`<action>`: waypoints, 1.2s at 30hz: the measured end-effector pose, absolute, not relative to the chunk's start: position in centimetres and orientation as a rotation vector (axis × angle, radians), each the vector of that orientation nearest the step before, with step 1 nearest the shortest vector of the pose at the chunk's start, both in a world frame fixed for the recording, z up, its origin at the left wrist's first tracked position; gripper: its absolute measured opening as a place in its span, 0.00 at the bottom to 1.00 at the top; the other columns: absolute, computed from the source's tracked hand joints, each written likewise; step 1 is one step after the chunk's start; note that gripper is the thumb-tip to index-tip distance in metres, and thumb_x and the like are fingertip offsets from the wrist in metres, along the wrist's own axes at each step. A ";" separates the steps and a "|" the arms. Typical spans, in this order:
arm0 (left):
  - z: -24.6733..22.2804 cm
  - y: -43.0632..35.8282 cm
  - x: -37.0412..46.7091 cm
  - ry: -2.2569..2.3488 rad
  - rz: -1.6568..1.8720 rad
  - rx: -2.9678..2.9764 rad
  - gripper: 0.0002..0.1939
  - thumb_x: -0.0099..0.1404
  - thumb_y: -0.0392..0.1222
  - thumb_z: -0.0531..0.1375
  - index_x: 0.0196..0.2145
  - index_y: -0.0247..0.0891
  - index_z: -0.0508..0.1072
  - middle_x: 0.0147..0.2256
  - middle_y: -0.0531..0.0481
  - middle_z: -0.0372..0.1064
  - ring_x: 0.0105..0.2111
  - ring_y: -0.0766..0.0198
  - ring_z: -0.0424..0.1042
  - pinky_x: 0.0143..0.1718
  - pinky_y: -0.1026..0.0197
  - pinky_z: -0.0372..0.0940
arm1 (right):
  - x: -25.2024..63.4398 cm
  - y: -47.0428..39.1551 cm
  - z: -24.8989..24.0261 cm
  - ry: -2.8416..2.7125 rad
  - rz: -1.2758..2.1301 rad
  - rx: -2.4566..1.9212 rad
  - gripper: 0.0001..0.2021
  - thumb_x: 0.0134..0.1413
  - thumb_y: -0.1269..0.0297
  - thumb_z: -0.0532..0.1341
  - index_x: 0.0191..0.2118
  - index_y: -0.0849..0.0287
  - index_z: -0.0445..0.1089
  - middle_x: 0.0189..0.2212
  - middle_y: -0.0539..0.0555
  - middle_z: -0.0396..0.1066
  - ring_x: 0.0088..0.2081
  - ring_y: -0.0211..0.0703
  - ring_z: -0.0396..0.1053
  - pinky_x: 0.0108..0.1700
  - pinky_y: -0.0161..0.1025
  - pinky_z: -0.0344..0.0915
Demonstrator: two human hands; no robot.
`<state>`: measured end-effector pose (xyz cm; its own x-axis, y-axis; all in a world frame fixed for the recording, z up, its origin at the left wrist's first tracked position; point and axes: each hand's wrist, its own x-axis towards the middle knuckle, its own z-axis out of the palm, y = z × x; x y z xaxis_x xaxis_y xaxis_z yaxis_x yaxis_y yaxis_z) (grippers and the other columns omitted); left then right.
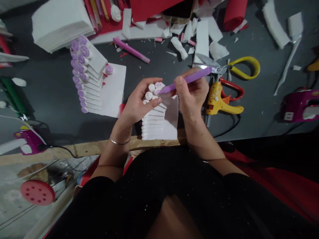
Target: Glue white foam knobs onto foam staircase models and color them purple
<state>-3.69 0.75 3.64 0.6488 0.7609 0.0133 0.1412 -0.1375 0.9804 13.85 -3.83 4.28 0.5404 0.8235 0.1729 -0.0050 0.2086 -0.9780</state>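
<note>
My right hand (pixel 191 91) is closed round a purple marker (pixel 188 79), whose tip meets one of the white rolled paper flowers (pixel 149 96) on a white card piece. Purple shows on a couple of the rolls near that tip. Around the upper left of this piece, my left hand (pixel 139 99) steadies it with thumb and fingers; its lower part (pixel 171 126) lies at the table's front edge. To the left is a similar piece (pixel 113 96) with rows of purple-tinted rolls (pixel 81 66). A magenta marker cap or pen (pixel 132 50) lies beyond my hands.
Right of my hands lie yellow-and-red-handled scissors (pixel 219 68) and a yellow glue gun (pixel 216 99). Purple glue guns (pixel 300 106) sit at both sides. Paper scraps (pixel 203 36), a red roll (pixel 235 13) and a stack of white sheets (pixel 61 23) occupy the far side.
</note>
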 end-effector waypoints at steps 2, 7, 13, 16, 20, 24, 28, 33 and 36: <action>3.7 0.8 -3.7 0.757 0.637 1.657 0.31 0.67 0.64 0.66 0.62 0.49 0.69 0.49 0.47 0.74 0.46 0.55 0.78 0.45 0.54 0.76 | 13.9 -3.6 4.1 -0.781 0.618 -1.191 0.19 0.57 0.43 0.71 0.30 0.51 0.68 0.19 0.41 0.64 0.17 0.33 0.65 0.20 0.35 0.64; 3.8 0.7 -3.8 0.757 0.636 1.670 0.30 0.68 0.62 0.66 0.62 0.49 0.69 0.50 0.47 0.75 0.46 0.56 0.77 0.46 0.54 0.76 | 14.1 -3.4 3.8 -0.797 0.639 -1.232 0.21 0.57 0.40 0.69 0.30 0.51 0.67 0.20 0.41 0.65 0.18 0.33 0.67 0.20 0.35 0.65; 3.8 0.8 -3.8 0.769 0.639 1.697 0.29 0.69 0.60 0.65 0.62 0.47 0.69 0.48 0.47 0.75 0.45 0.57 0.78 0.45 0.55 0.76 | 14.0 -3.3 3.7 -0.782 0.578 -1.246 0.22 0.57 0.39 0.69 0.30 0.52 0.66 0.18 0.40 0.64 0.17 0.31 0.65 0.19 0.33 0.63; 3.8 0.9 -3.8 0.760 0.642 1.680 0.29 0.68 0.58 0.66 0.61 0.46 0.70 0.49 0.47 0.76 0.45 0.57 0.78 0.44 0.55 0.76 | 14.0 -3.4 3.4 -0.834 0.609 -1.242 0.22 0.59 0.39 0.68 0.31 0.52 0.67 0.21 0.42 0.65 0.20 0.32 0.68 0.23 0.34 0.67; 4.0 1.0 -3.7 0.758 0.640 1.657 0.28 0.68 0.58 0.66 0.61 0.45 0.70 0.49 0.46 0.76 0.44 0.59 0.78 0.44 0.57 0.76 | 14.0 -3.6 2.6 -0.833 0.661 -1.263 0.21 0.63 0.39 0.64 0.35 0.52 0.67 0.25 0.43 0.65 0.23 0.33 0.71 0.26 0.35 0.70; 4.1 0.9 -3.6 0.761 0.642 1.643 0.28 0.68 0.59 0.67 0.59 0.44 0.70 0.49 0.46 0.76 0.45 0.59 0.77 0.45 0.57 0.75 | 13.9 -3.7 2.2 -0.855 0.705 -1.238 0.20 0.61 0.40 0.67 0.36 0.52 0.69 0.29 0.45 0.68 0.28 0.36 0.75 0.31 0.37 0.75; 4.0 0.8 -3.6 0.769 0.623 1.638 0.28 0.68 0.60 0.66 0.60 0.45 0.70 0.50 0.46 0.75 0.44 0.59 0.77 0.45 0.57 0.75 | 13.9 -3.8 2.5 -0.836 0.696 -1.251 0.19 0.62 0.40 0.65 0.36 0.52 0.69 0.28 0.46 0.68 0.29 0.37 0.75 0.32 0.38 0.76; 3.8 0.8 -3.6 0.745 0.637 1.625 0.29 0.68 0.60 0.67 0.60 0.47 0.70 0.50 0.46 0.75 0.44 0.59 0.76 0.44 0.57 0.74 | 14.0 -4.0 3.1 -0.868 0.724 -1.281 0.22 0.59 0.37 0.67 0.34 0.52 0.69 0.29 0.46 0.69 0.27 0.36 0.74 0.31 0.39 0.76; 3.8 0.8 -3.6 0.752 0.621 1.621 0.29 0.68 0.61 0.67 0.60 0.46 0.70 0.50 0.46 0.75 0.43 0.60 0.76 0.44 0.58 0.73 | 14.2 -4.0 3.3 -0.829 0.680 -1.237 0.20 0.60 0.39 0.67 0.34 0.52 0.69 0.28 0.45 0.67 0.25 0.34 0.71 0.28 0.37 0.73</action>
